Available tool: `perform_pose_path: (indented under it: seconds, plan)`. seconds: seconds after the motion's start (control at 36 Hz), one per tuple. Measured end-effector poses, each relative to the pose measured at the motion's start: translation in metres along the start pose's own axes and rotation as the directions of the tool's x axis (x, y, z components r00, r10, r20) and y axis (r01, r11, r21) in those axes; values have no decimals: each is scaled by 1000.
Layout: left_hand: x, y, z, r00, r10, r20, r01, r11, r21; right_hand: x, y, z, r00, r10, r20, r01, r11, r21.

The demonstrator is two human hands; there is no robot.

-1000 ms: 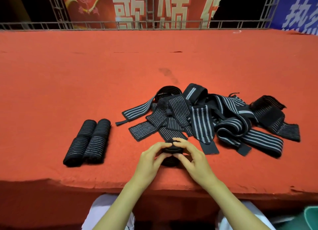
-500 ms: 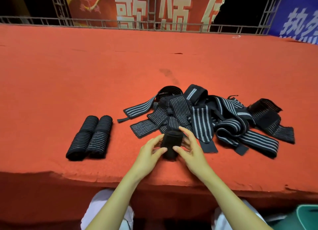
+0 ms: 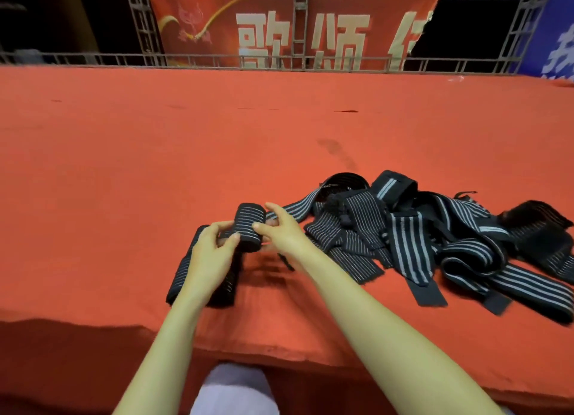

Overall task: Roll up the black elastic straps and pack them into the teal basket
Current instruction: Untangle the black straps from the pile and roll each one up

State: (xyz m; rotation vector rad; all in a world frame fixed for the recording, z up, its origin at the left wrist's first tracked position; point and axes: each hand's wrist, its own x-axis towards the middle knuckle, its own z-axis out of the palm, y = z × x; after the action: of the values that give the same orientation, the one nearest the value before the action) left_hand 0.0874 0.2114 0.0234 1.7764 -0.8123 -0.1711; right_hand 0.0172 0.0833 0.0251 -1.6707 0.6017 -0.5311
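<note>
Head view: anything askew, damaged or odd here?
Red banner is torn ragged along its right edge; a dark smudge marks the red cloth behind the tangled strap heap. Teal basket is not in view.

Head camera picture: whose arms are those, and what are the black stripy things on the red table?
No robot here, just a person. The camera sits on their head, so you look down along their own arms. The left hand and right hand together hold a rolled strap, a stretchy black band wound up tight. Two finished rolls lie by the left hand, partly hidden, on the red-covered table. The messy pile of unrolled straps lies to the right.
</note>
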Motion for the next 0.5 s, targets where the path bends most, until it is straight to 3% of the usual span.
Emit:
perform_pose_path:
  seconds: [0.17, 0.42, 0.5]
  plan:
    - [17, -21, -28, 993, -46, -110, 53, 997, 59, 22, -12, 51, 999, -20, 29, 24, 988, -149]
    - [34, -57, -33, 996, 4, -85, 25, 944, 330, 37, 4, 74, 998, -31, 47, 49, 885, -464]
    - [34, -60, -33, 998, -7, -68, 28, 951, 309, 37, 9, 72, 998, -50, 35, 61, 860, -507]
